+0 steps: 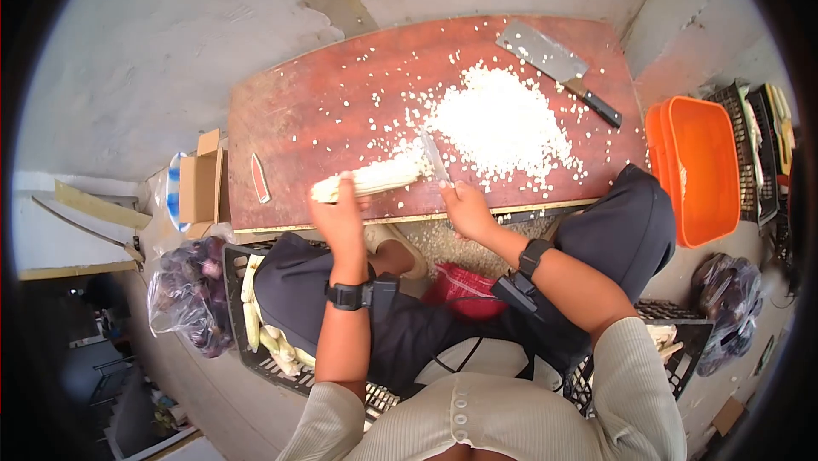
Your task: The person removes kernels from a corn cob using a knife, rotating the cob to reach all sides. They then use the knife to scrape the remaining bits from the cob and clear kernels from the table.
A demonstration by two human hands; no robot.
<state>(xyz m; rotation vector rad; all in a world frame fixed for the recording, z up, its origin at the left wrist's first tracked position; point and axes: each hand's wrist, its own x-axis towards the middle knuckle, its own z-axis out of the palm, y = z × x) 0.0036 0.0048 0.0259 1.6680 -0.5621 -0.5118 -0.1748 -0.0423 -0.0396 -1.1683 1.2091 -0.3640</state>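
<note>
My left hand [338, 210] is closed around a long, pale vegetable stalk [385, 175] lying along the near part of the red table. Its right end looks split into thin strips, with small cut bits around it. In my right hand [469, 210] is a knife [435, 157], gripped by the handle near the table's front edge. The blade points away from me, just right of the stalk's cut end. Beyond the knife lies a large heap of white diced pieces [503, 124], with loose bits scattered around it.
A cleaver [554, 65] rests at the table's [290, 120] far right. Near its left end is a small red-and-white blade-shaped piece [260, 180]. Orange bins [711, 171] stand on the right, a cardboard box [201, 188] on the left. Pale stalks [274, 343] fill a black crate by my legs.
</note>
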